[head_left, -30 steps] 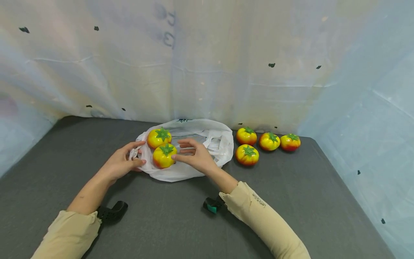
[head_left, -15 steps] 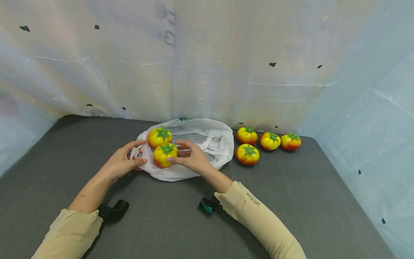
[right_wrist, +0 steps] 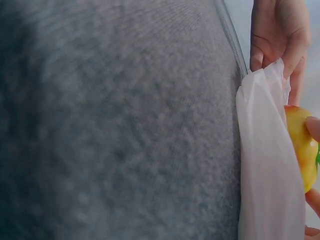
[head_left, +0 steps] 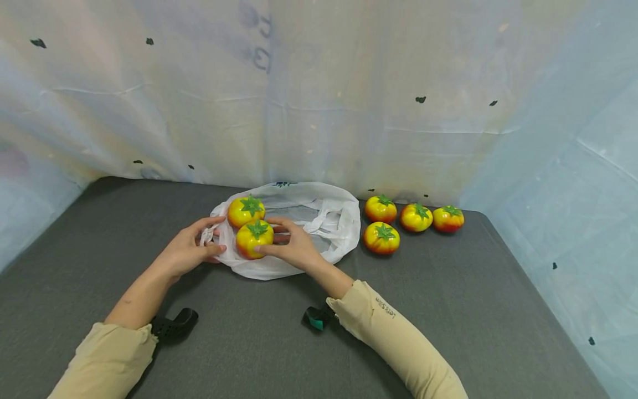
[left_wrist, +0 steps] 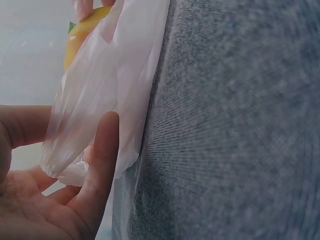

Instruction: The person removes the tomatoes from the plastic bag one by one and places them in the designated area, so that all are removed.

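Observation:
A white plastic bag [head_left: 271, 270] lies with its mouth spread at the middle back of the table. Two yellow-red tomatoes with green leafy tops sit at its left end: a front tomato [head_left: 253, 244] and a rear tomato [head_left: 242, 211]. My left hand [head_left: 186, 252] holds the bag's left end, where the plastic bunches between thumb and fingers; the left wrist view shows the thin bag [left_wrist: 95, 95] inside the grasp. With thumb in front and fingers behind, my right hand [head_left: 296, 247] grips the front tomato from the right. The right wrist view shows this tomato [right_wrist: 299, 142] above the bag's edge.
Several more tomatoes [head_left: 381, 239] stand in a group just right of the bag. The dark grey table [head_left: 239, 343] ends at the back against a pale plastic sheet [head_left: 319, 111], with bluish sheeting [head_left: 573, 221] along the right side.
My right hand has moved a little left, and its thumb and fingers have closed round the front tomato. The left hand and the bag stay nearly where they were.

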### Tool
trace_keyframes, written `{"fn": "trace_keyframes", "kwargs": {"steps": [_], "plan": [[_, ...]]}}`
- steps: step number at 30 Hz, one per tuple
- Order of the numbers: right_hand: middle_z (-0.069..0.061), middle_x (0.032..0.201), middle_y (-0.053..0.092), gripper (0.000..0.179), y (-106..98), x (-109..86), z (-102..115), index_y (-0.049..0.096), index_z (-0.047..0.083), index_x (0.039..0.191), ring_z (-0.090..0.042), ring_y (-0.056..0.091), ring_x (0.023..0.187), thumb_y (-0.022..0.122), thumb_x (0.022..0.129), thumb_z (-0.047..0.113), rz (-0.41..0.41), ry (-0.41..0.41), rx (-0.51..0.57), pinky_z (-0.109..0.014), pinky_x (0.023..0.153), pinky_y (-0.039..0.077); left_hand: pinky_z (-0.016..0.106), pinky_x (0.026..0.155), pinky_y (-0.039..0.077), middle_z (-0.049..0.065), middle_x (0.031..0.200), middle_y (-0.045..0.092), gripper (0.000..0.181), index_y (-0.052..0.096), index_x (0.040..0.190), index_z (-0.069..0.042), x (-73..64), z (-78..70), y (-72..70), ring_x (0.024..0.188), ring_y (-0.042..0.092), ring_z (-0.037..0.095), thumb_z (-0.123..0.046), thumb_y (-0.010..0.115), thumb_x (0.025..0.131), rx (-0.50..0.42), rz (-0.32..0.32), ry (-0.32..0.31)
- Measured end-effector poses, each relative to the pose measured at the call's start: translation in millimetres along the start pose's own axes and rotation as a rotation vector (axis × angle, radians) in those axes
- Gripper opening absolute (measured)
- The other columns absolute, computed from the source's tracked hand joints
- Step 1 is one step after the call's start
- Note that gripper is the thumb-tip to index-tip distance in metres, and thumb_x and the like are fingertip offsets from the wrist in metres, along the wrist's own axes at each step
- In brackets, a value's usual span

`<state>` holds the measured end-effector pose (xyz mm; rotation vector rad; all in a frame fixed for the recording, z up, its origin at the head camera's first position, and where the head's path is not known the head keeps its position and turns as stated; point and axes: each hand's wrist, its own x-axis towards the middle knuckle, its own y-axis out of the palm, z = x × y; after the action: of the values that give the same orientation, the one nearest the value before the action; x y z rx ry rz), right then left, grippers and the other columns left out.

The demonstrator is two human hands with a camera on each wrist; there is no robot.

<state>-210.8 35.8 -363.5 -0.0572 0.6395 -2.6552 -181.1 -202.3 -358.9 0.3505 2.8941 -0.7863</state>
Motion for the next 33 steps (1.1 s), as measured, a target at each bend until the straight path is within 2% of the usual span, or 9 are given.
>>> {"fn": "trace_keyframes", "kwargs": {"steps": [8, 13, 17, 25, 33], "plan": [[-0.014, 0.128, 0.058, 0.059, 1.9, 0.3, 1.9, 0.053, 0.016, 0.134, -0.027, 0.062, 0.110, 0.076, 0.080, 0.023, -0.001, 0.002, 0.012, -0.032, 0.085, 0.053, 0.025, 0.071, 0.054, 0.030, 0.148, 0.026, 0.070, 0.024, 0.150, -0.003, -1.8, -3.5, 1.2, 0.081, 0.061, 0.015, -0.013, 0.061, 0.091, -0.015, -0.005, 0.016], [-0.013, 0.128, 0.058, 0.060, 2.3, 0.2, 1.9, 0.053, 0.016, 0.134, -0.027, 0.062, 0.109, 0.076, 0.080, 0.023, -0.005, 0.006, 0.019, -0.032, 0.085, 0.054, 0.024, 0.071, 0.054, 0.030, 0.142, 0.031, 0.070, 0.024, 0.150, -0.002, -1.8, -4.1, 1.1, 0.082, 0.060, 0.015, -0.012, 0.060, 0.091, -0.021, -0.003, 0.017], [-0.013, 0.128, 0.057, 0.060, 1.5, -0.4, 2.2, 0.053, 0.015, 0.135, -0.028, 0.062, 0.109, 0.076, 0.080, 0.022, -0.001, 0.002, 0.034, -0.033, 0.086, 0.053, 0.025, 0.071, 0.054, 0.030, 0.144, 0.029, 0.070, 0.024, 0.151, -0.003, -1.9, -3.9, 1.0, 0.081, 0.060, 0.015, -0.013, 0.061, 0.091, -0.016, -0.001, 0.016], [-0.014, 0.129, 0.056, 0.059, -7.3, -2.8, 7.4, 0.052, 0.014, 0.136, -0.029, 0.061, 0.111, 0.075, 0.081, 0.021, -0.007, -0.028, 0.081, -0.032, 0.088, 0.053, 0.025, 0.071, 0.054, 0.030, 0.148, 0.025, 0.070, 0.025, 0.151, -0.005, -1.0, -1.6, 0.5, 0.080, 0.060, 0.015, -0.012, 0.061, 0.092, -0.015, -0.016, 0.012], [-0.015, 0.131, 0.055, 0.058, -17.0, -7.6, 9.1, 0.052, 0.015, 0.135, -0.029, 0.061, 0.112, 0.075, 0.082, 0.019, -0.015, -0.046, 0.097, -0.032, 0.088, 0.053, 0.023, 0.070, 0.054, 0.029, 0.143, 0.030, 0.069, 0.025, 0.151, -0.004, -2.4, -2.0, -0.4, 0.078, 0.058, 0.015, -0.012, 0.060, 0.092, -0.014, -0.019, 0.025]]}}
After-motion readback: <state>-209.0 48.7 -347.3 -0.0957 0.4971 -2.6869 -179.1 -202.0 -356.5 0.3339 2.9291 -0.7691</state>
